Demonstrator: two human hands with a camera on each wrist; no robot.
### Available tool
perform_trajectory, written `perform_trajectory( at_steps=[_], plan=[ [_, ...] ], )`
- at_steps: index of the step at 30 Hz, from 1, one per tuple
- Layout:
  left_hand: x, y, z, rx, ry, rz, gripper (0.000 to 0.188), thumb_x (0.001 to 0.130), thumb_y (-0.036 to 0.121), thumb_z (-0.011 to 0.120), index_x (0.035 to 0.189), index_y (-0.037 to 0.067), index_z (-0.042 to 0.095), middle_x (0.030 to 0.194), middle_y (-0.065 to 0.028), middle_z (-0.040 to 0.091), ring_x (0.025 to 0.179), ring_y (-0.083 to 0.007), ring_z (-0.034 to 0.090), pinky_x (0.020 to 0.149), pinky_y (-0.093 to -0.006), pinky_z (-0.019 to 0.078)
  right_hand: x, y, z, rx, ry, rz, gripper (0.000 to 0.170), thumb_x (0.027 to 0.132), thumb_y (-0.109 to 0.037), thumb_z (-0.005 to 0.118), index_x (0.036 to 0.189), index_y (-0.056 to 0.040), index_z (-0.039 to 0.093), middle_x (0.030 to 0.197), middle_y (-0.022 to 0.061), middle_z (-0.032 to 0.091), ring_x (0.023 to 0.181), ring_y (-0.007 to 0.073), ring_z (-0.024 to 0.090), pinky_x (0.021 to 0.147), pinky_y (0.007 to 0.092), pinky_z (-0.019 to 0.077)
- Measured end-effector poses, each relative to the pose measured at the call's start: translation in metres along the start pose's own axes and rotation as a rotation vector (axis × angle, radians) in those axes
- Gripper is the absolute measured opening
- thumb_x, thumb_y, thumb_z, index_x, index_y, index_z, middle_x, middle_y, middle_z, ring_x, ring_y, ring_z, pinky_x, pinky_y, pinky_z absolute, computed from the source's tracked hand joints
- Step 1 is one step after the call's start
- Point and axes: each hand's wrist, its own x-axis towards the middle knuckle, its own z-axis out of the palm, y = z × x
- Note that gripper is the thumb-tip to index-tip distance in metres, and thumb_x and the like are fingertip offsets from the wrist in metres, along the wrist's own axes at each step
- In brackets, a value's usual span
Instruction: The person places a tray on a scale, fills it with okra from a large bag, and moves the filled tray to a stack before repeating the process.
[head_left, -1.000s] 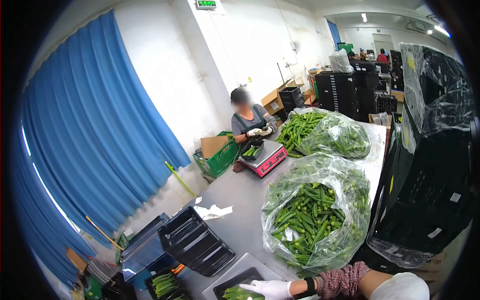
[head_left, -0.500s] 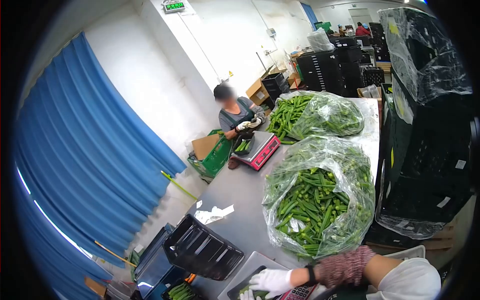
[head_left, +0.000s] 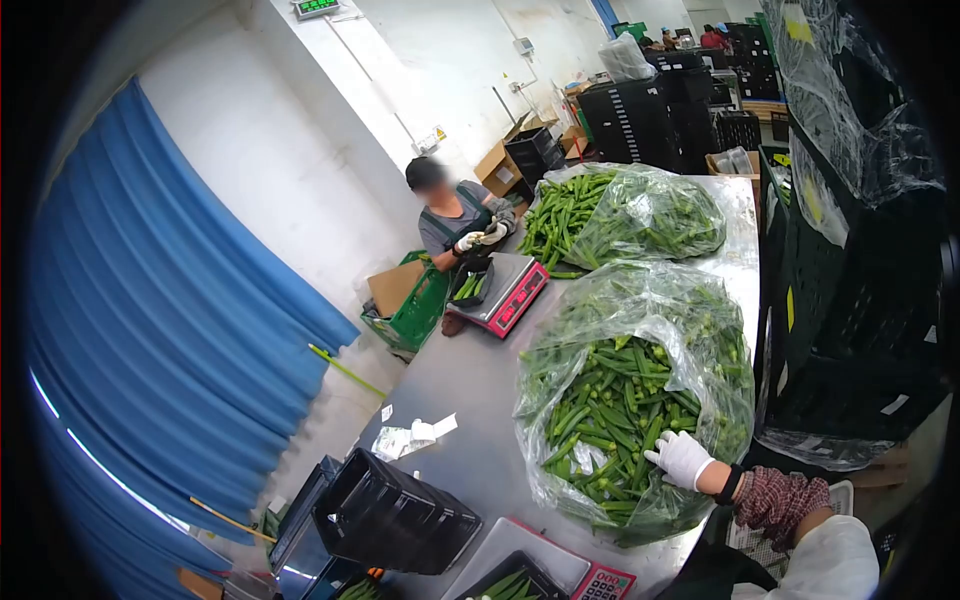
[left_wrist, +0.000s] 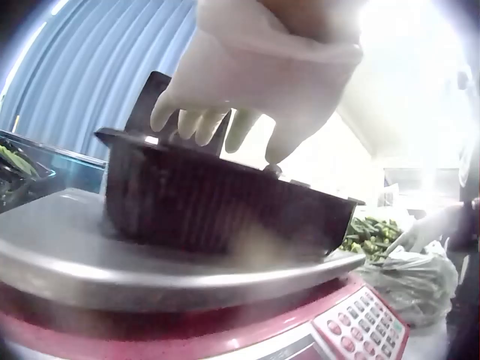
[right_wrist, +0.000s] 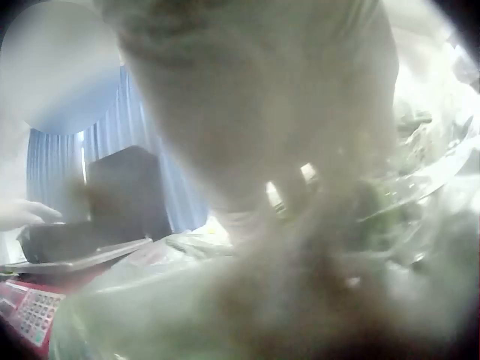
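A white-gloved right hand [head_left: 682,459] touches the okra [head_left: 610,420] at the near right side of a clear plastic bag [head_left: 545,480], fingers bent loosely; the right wrist view shows this hand [right_wrist: 262,112] large and blurred, its fingertips hidden by plastic. In the left wrist view the gloved left hand [left_wrist: 255,82] hangs over a black tray [left_wrist: 217,202], fingers pointing down and apart at its rim. That tray stands on the steel plate [left_wrist: 97,262] of a red scale [left_wrist: 285,337]. The head view shows okra in the tray [head_left: 515,580].
A stack of black trays [head_left: 400,515] lies left of the near scale, by paper labels [head_left: 415,435]. Across the table [head_left: 455,400], a person [head_left: 455,220] works beside another red scale [head_left: 510,295]. A second okra bag [head_left: 670,220] lies beyond; wrapped crates [head_left: 860,300] stand right.
The right hand has moved from the okra tray on the near scale to the okra in the large bag. The head view has shifted.
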Motion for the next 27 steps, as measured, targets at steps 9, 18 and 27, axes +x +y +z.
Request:
perform_trajectory(
  at_steps=[9,18,27],
  plan=[
    [0.023,0.083,-0.025,-0.616,-0.030,0.120,0.044,0.084,0.007,0.061,0.127,0.003,0.054,0.132,-0.0168,0.051,0.124,-0.0316,0.046,0.106,-0.0386,0.0331,0.021,0.030,0.032,0.298,-0.027,-0.141,0.031,0.078,-0.023,0.066,0.108,-0.0133,0.067,0.089,0.0103,0.062,0.085,0.0307,0.062,0.071,0.0414,0.0497],
    [0.047,0.151,0.000,-0.895,-0.252,0.202,0.051,0.082,0.009,0.065,0.129,-0.002,0.050,0.130,-0.0197,0.052,0.121,-0.0308,0.050,0.103,-0.0379,0.0377,-0.017,0.038,-0.019,0.463,-0.103,0.163,0.078,0.077,-0.039,0.067,0.141,-0.0117,0.034,0.124,0.0232,0.054,0.094,0.0413,0.061,0.079,0.0454,0.0503],
    [0.027,0.190,0.100,-0.306,-0.630,0.615,0.067,0.083,0.034,0.062,0.140,0.009,0.038,0.144,-0.0177,0.037,0.135,-0.0322,0.031,0.109,-0.0536,0.0220,-0.102,0.046,-0.025,0.669,-0.235,0.301,0.057,0.085,-0.049,0.059,0.126,-0.0105,0.055,0.108,0.0190,0.065,0.095,0.0367,0.063,0.083,0.0407,0.0497]
  ],
)
